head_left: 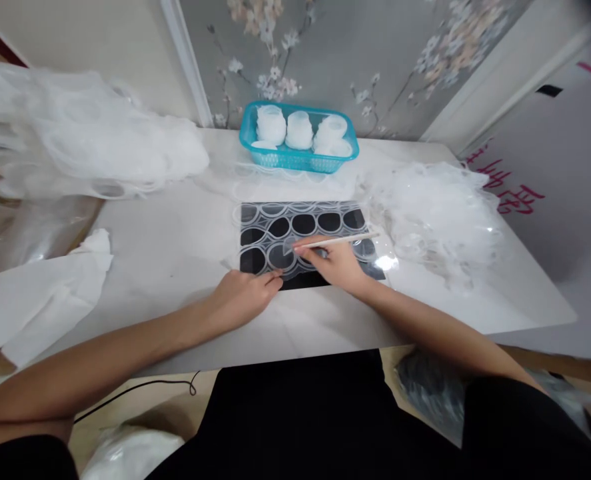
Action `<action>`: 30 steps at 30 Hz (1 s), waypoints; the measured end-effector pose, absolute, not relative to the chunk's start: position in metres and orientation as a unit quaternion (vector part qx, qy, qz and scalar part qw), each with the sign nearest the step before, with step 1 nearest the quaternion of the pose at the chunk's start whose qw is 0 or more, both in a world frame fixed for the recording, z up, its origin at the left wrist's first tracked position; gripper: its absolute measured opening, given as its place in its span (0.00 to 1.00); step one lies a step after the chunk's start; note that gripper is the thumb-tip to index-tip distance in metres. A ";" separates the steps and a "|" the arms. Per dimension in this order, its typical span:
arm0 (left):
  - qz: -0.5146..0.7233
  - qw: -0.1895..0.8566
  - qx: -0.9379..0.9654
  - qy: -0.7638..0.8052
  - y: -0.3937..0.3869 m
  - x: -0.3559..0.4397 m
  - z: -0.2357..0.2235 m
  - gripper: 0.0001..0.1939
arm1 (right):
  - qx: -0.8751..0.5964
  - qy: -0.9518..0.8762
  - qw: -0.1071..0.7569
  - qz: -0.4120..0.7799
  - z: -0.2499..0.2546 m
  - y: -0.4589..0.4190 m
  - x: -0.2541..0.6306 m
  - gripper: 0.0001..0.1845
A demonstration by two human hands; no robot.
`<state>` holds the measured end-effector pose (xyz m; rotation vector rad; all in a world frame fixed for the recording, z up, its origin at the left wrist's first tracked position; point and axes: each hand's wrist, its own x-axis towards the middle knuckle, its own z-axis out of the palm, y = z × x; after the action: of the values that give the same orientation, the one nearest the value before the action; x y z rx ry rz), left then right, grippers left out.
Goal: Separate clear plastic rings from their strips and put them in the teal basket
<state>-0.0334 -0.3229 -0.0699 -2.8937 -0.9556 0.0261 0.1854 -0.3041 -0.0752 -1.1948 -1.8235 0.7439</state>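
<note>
A translucent plastic sheet with rows of round outlines lies over a black mat on the table. Some of its rounds show dark; others look filled with clear film. My left hand rests at the sheet's near left edge, fingers stretched out and pressing on it. In my right hand a thin white stick is pinched between thumb and fingers, slanting up to the right. Its left end is by a small clear piece over the front row; whether they touch, I cannot tell.
A blue basket with stacks of white round pieces stands at the back. Piles of translucent cut sheets lie left and right. White paper is at the left edge of the white table.
</note>
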 end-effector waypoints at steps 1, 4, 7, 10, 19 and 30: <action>0.015 0.056 -0.952 -0.300 -0.327 -0.035 -0.072 0.16 | -0.461 -0.733 0.389 0.314 -0.078 -0.305 0.179 0.08; 0.029 0.064 -0.958 -0.279 -0.333 -0.038 -0.076 0.19 | -0.466 -0.728 0.367 0.343 -0.085 -0.307 0.168 0.08; 0.026 0.065 -0.961 -0.269 -0.332 -0.038 -0.077 0.19 | -0.477 -0.716 0.361 0.359 -0.089 -0.309 0.167 0.09; 0.014 0.069 -0.963 -0.261 -0.332 -0.038 -0.079 0.20 | -0.469 -0.727 0.352 0.357 -0.090 -0.309 0.169 0.10; -0.006 0.048 -0.955 -0.292 -0.335 -0.038 -0.084 0.19 | -0.468 -0.739 0.347 0.339 -0.091 -0.310 0.169 0.09; -0.012 -0.012 -0.949 -0.314 -0.333 -0.036 -0.082 0.16 | -0.471 -0.738 0.347 0.335 -0.092 -0.311 0.170 0.09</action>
<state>-0.0357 -0.3330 -0.0817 -3.0045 -0.9940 -0.0379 0.1699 -0.3105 -0.0923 -1.2223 -1.9150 0.8684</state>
